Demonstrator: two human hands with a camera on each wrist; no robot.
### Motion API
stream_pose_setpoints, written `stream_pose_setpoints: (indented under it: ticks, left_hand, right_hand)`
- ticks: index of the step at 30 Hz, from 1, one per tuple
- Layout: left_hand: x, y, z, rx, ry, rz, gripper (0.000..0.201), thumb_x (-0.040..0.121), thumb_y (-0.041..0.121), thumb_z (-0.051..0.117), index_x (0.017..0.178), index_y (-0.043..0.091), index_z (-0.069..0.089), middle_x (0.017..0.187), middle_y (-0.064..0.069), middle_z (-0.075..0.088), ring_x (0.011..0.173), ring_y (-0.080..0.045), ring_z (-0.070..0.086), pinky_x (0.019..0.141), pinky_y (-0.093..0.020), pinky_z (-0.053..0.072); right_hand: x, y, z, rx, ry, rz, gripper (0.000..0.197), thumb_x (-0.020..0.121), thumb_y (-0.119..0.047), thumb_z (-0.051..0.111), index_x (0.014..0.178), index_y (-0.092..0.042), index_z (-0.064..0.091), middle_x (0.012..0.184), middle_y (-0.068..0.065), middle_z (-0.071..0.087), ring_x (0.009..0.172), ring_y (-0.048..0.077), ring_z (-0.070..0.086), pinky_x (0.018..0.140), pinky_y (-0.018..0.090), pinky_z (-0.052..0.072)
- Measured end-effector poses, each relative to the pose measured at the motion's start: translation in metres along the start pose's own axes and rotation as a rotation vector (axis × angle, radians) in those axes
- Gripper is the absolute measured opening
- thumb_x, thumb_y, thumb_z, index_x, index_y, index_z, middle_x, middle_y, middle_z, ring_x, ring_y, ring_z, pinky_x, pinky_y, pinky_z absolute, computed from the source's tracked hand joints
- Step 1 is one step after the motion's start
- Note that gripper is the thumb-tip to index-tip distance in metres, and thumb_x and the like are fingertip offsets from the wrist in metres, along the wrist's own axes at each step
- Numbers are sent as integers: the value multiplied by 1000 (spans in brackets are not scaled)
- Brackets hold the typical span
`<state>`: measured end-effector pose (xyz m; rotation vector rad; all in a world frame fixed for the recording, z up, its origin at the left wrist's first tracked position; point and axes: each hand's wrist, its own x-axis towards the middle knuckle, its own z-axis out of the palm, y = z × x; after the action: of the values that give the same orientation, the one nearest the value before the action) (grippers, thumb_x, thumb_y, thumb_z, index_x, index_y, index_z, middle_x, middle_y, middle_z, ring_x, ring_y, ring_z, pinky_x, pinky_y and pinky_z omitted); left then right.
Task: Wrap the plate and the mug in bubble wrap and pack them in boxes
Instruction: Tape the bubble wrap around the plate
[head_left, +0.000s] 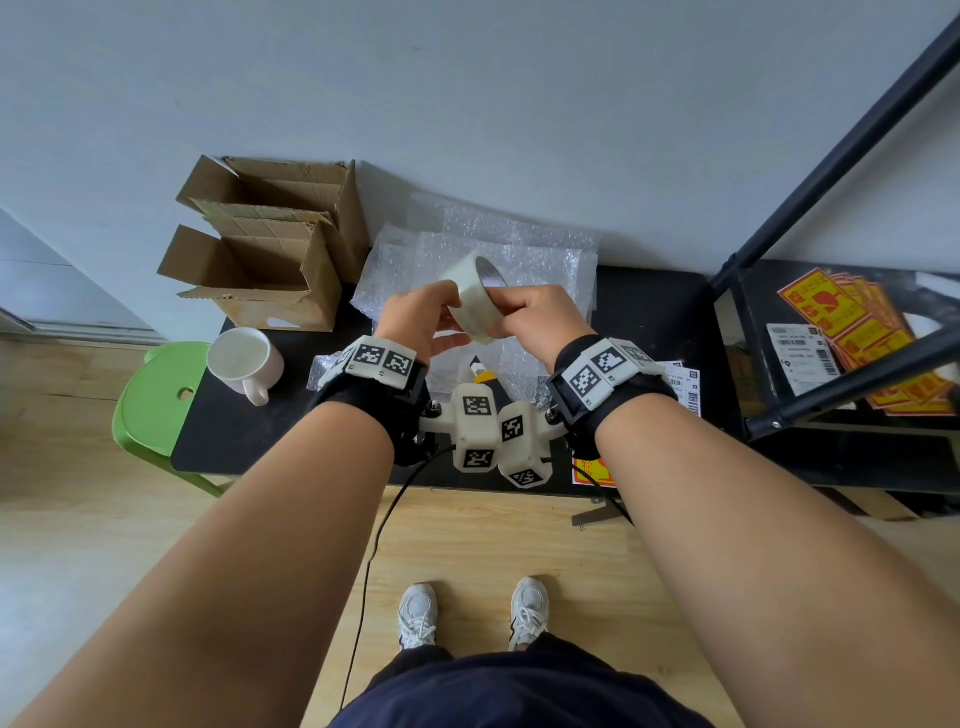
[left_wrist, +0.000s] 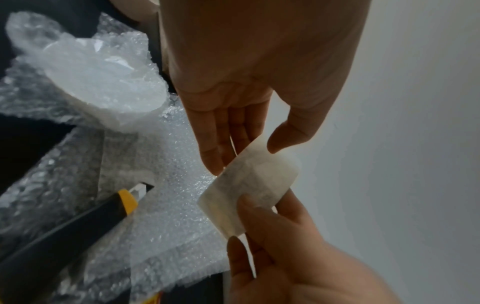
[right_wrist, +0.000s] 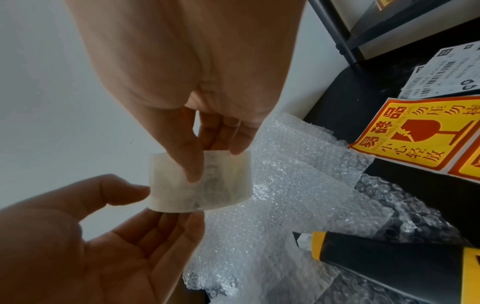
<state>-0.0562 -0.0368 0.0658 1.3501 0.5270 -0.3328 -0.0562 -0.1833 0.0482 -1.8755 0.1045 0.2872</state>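
Observation:
Both hands hold a roll of clear tape (head_left: 470, 291) up over the bubble wrap sheets (head_left: 524, 249). My left hand (head_left: 452, 322) pinches the roll (left_wrist: 254, 185) between thumb and fingers. My right hand (head_left: 498, 317) grips it from the other side, thumb pressed on the outer band (right_wrist: 223, 185). The white mug (head_left: 244, 361) stands bare on the black table (head_left: 649, 312), left of my left wrist. A round bundle in bubble wrap (left_wrist: 103, 82), seemingly the plate, lies below my left hand (left_wrist: 246, 156). Two open cardboard boxes (head_left: 260, 260) stand at the back left.
A yellow and black utility knife (left_wrist: 78, 226) lies on the bubble wrap under my hands. Fragile stickers (right_wrist: 415, 131) and shipping labels (head_left: 685, 389) lie to the right. A black metal rack (head_left: 831, 171) rises at the right. A green stool (head_left: 150, 400) stands left of the table.

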Motion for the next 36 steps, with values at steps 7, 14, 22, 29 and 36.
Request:
stream_pose_setpoints:
  ticks: [7, 14, 22, 29, 36]
  left_hand:
    - [3, 2, 2, -176, -6, -98, 11, 83, -4, 49, 76, 1, 56, 79, -13, 61, 79, -26, 61, 87, -35, 55]
    - [8, 2, 4, -173, 0, -146, 15, 85, -9, 47, 76, -1, 56, 88, -15, 57, 89, -29, 56, 98, -36, 50]
    - [8, -2, 4, -192, 34, -119, 24, 83, -11, 44, 63, 0, 53, 62, -10, 54, 64, -23, 55, 74, -27, 52]
    - [8, -4, 2, -263, 6, -116, 14, 84, -5, 49, 74, 2, 56, 68, -9, 55, 62, -21, 55, 72, -28, 53]
    - [12, -3, 5, -185, 27, -142, 22, 85, -11, 43, 70, 2, 54, 71, -11, 53, 68, -22, 53, 90, -31, 50]
  right_hand:
    - [3, 1, -1, 26, 5, -24, 51, 76, 16, 59, 115, -15, 72, 110, 2, 72, 106, 16, 65, 94, 28, 53]
    - [1, 2, -1, 58, 11, -11, 52, 76, 17, 62, 119, -10, 68, 113, 5, 70, 107, 17, 64, 84, 19, 52]
    - [1, 3, 0, 44, 11, -21, 51, 76, 15, 64, 118, -13, 69, 115, 3, 70, 109, 16, 64, 93, 24, 52]
    - [-1, 4, 0, 62, 8, -15, 52, 76, 16, 63, 121, -11, 67, 114, 3, 70, 108, 14, 64, 92, 22, 52]
    - [-1, 4, -2, 44, 7, -21, 51, 76, 16, 64, 119, -11, 68, 113, 3, 70, 107, 16, 65, 83, 15, 52]
